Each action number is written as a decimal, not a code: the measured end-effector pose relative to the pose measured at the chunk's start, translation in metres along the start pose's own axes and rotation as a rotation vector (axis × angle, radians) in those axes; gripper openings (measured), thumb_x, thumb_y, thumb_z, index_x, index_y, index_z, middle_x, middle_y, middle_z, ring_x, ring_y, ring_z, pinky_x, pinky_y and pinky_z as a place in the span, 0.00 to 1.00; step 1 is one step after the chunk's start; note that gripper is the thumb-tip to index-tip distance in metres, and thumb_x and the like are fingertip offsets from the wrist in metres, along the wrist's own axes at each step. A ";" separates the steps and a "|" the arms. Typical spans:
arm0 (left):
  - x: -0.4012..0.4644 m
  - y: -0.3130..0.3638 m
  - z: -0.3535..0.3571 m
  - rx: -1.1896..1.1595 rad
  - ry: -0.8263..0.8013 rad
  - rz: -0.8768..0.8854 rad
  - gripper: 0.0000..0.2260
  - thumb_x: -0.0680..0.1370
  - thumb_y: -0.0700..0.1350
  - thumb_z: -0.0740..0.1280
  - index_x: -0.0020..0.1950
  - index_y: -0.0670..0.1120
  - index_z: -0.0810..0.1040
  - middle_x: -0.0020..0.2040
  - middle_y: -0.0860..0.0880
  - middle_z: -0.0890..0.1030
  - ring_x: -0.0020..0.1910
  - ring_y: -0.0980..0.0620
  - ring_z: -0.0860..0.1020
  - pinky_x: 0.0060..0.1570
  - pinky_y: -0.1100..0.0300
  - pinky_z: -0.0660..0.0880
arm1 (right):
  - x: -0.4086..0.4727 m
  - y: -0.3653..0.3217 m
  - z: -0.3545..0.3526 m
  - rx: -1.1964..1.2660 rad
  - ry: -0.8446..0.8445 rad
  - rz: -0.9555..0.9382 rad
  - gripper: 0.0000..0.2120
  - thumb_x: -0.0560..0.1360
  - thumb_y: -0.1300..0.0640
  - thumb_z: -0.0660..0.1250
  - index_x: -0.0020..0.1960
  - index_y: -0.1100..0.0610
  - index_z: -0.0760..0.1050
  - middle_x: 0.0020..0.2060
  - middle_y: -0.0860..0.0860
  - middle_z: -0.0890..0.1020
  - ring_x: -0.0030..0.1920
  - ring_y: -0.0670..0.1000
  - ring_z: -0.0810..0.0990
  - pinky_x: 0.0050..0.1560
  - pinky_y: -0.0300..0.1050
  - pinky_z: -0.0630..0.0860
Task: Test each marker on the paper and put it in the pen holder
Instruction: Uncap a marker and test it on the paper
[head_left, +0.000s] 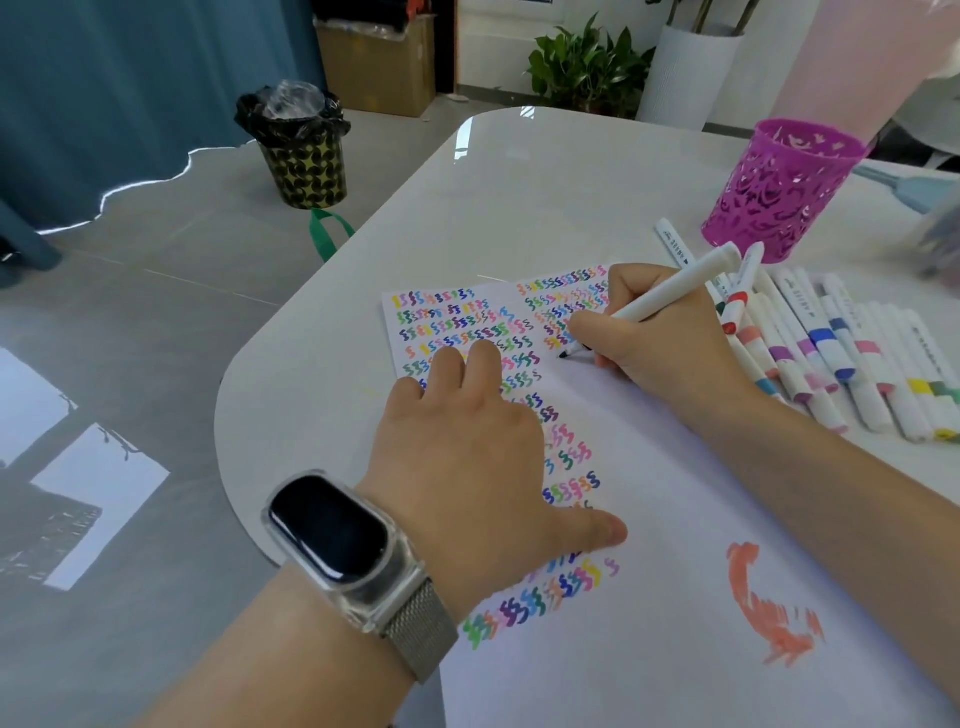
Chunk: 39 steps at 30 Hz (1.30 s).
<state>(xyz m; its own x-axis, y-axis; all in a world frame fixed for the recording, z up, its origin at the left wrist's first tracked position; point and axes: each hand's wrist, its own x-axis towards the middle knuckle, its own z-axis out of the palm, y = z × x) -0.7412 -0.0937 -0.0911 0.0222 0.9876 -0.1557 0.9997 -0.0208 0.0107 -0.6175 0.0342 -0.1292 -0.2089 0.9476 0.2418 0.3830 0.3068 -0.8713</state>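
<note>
Nearest, the paper (675, 519) is pressed flat by the left hand (467, 457), its fingers spread wide over the coloured squiggles. Just beyond, a white marker (670, 291) is gripped in the right hand (660, 332), tip touching the paper. Capped markers (852, 364) are laid at right; farther right, the purple pen holder (779, 192) is stood.

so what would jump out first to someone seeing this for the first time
Probably the paper, whose left side is crowded with rows of small multicoloured squiggles, with an orange scribble lower right. Next, the hands: the left hand, a watch on its wrist, presses the sheet flat, while the right hand holds a white marker tip-down on it. Beyond, a purple pen holder stands behind a row of markers lying on the table.
</note>
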 end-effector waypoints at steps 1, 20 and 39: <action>0.000 0.000 0.000 0.002 0.002 0.002 0.28 0.64 0.76 0.56 0.40 0.50 0.66 0.61 0.51 0.61 0.60 0.48 0.61 0.59 0.54 0.63 | 0.000 -0.001 0.000 -0.003 -0.008 0.000 0.18 0.64 0.62 0.72 0.29 0.59 0.61 0.25 0.61 0.69 0.26 0.51 0.68 0.27 0.40 0.62; 0.000 -0.002 -0.003 -0.007 -0.007 0.026 0.31 0.62 0.77 0.55 0.42 0.50 0.70 0.58 0.51 0.63 0.58 0.50 0.63 0.58 0.56 0.64 | -0.003 -0.021 -0.024 0.408 0.313 0.158 0.17 0.70 0.63 0.69 0.28 0.55 0.64 0.22 0.54 0.74 0.20 0.48 0.67 0.21 0.36 0.61; -0.003 0.018 -0.016 -1.008 0.256 0.113 0.06 0.77 0.53 0.64 0.46 0.53 0.79 0.30 0.56 0.80 0.24 0.63 0.71 0.27 0.71 0.64 | -0.096 -0.095 -0.075 0.579 0.088 0.276 0.12 0.77 0.66 0.57 0.36 0.61 0.72 0.26 0.58 0.80 0.26 0.52 0.77 0.25 0.42 0.75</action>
<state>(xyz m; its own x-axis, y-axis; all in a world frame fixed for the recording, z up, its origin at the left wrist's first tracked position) -0.7235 -0.0950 -0.0748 -0.0044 0.9939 0.1101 0.5196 -0.0918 0.8495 -0.5666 -0.0792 -0.0381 -0.0882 0.9960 -0.0115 -0.1408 -0.0239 -0.9898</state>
